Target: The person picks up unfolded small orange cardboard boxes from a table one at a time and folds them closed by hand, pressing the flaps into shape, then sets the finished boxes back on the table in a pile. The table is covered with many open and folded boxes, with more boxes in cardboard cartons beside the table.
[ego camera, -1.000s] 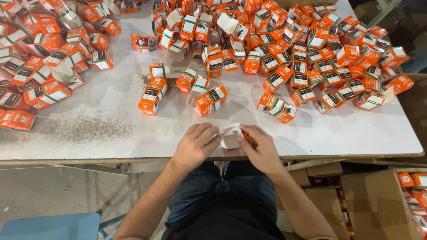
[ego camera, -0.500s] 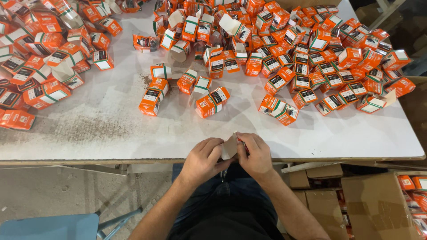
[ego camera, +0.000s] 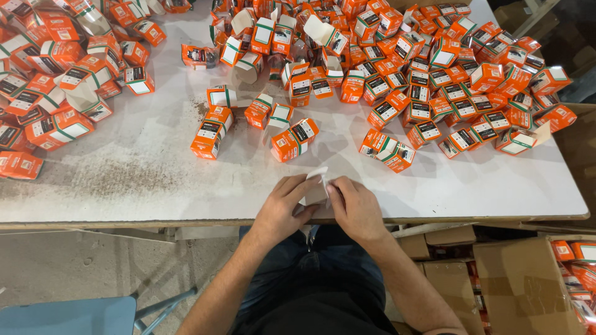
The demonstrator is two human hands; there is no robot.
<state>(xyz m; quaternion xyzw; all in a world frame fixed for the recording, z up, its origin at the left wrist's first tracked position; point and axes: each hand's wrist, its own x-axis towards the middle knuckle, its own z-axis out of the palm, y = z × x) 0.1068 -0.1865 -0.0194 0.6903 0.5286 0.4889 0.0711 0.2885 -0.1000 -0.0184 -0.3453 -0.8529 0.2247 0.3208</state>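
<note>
My left hand (ego camera: 287, 206) and my right hand (ego camera: 355, 208) meet at the near edge of the white table (ego camera: 155, 180). Together they pinch a small white folded carton piece (ego camera: 316, 186), which sits between the fingertips of both hands; most of it is hidden by my fingers. Just beyond my hands lies an orange and white small box (ego camera: 294, 139) on its side. Another pair of orange boxes (ego camera: 388, 149) lies to the right of it.
Several orange and white boxes are heaped across the far table (ego camera: 434, 68) and at the left (ego camera: 49, 93). Open cardboard cartons (ego camera: 528, 279) stand on the floor at the right, one holding orange boxes. A blue seat (ego camera: 68, 316) is at the lower left.
My hands dropped slightly below the table edge with the white piece, then came back up onto the edge, still holding it between them.
</note>
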